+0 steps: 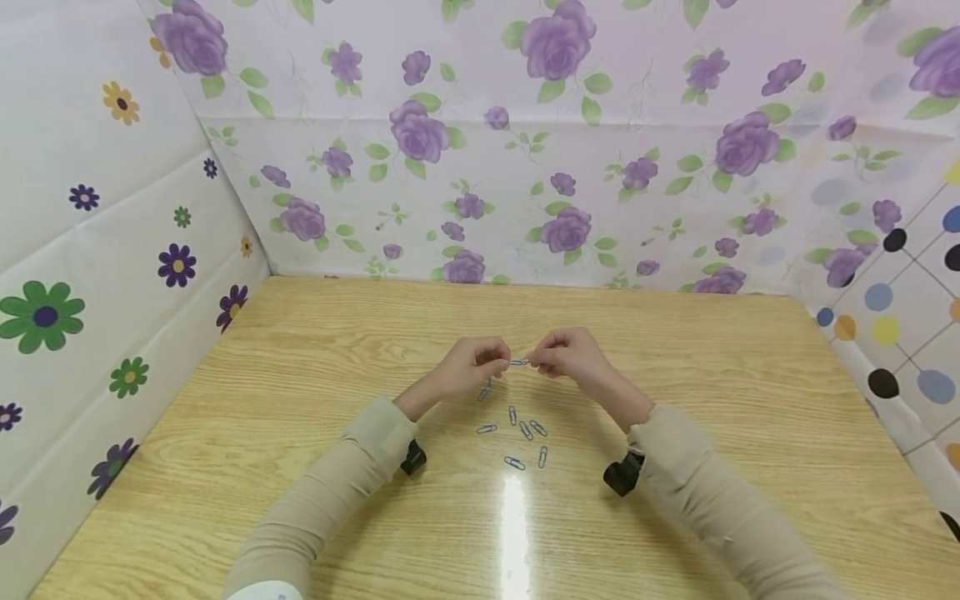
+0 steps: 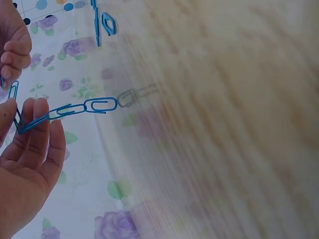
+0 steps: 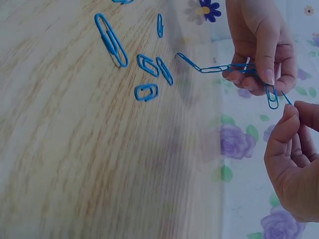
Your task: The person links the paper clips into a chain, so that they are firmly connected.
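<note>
My left hand (image 1: pixel 474 367) pinches a chain of linked blue paper clips (image 2: pixel 67 109) between thumb and fingers. The chain hangs from this hand down to the tabletop, and its end clip sticks out past the thumb toward the other hand. With thumb and forefinger, my right hand (image 1: pixel 572 363) pinches a single blue paper clip (image 3: pixel 286 97), mostly hidden by the fingertips. Its thin free tip points at the chain's end clip (image 3: pixel 272 97), and a small gap shows between them in the right wrist view. Both hands are raised a little over the table.
Several loose blue paper clips (image 1: pixel 526 430) lie scattered on the wooden table (image 1: pixel 300 467) in front of the forearms. Flowered cloth (image 1: pixel 480 200) hangs behind the table's far edge, and patterned sheets close in both sides. Black wrist cameras (image 1: pixel 624 473) sit under the sleeves.
</note>
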`<state>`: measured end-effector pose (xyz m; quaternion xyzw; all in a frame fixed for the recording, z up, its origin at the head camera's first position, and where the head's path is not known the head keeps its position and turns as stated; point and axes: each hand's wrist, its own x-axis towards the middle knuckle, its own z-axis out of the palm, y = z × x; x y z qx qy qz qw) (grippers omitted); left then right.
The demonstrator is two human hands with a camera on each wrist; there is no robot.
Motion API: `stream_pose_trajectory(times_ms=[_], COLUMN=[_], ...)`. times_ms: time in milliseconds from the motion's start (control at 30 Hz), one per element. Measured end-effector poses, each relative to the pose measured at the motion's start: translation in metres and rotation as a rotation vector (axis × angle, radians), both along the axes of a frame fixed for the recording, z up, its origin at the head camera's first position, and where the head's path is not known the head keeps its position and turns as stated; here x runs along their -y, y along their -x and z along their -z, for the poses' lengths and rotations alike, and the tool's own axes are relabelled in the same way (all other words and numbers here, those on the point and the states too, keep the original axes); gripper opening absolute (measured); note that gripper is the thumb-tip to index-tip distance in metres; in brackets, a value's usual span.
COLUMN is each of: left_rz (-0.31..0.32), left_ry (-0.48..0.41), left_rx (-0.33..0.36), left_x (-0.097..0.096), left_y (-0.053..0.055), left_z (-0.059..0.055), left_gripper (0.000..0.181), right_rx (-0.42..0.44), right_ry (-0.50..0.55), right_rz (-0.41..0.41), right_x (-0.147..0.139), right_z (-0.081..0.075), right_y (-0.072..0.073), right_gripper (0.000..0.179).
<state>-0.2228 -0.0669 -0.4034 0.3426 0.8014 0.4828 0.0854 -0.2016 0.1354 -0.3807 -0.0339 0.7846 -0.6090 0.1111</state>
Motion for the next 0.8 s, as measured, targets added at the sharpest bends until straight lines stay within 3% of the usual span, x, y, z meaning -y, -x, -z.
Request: stream_pose_trajectory(times_ms=[333,567,800], left_rz=[0.003,0.025,0.009], left_ry=[0.015,0.002,0.048], left_rx=[-0.038,-0.097,-0.147], left_x=[-0.0024,-0.0039,-0.0080], left_y=[-0.0017,-0.0004,-0.0013], left_z=[-0.0013,0.0013,0.0026], left_gripper=[0.008,0.007,0.007], right_rx=[0.084,0.188,0.270], right_ry=[0.070,0.069,0.131], right_rz=[0.044,0.036,0.035], right_x=[0.0077,0.0061,0.0034], right_z=[0.0071,0.0072,0.0089], right_y=[0.0032,0.0036,0.0042], right_gripper=[0.014,0.013,0.011])
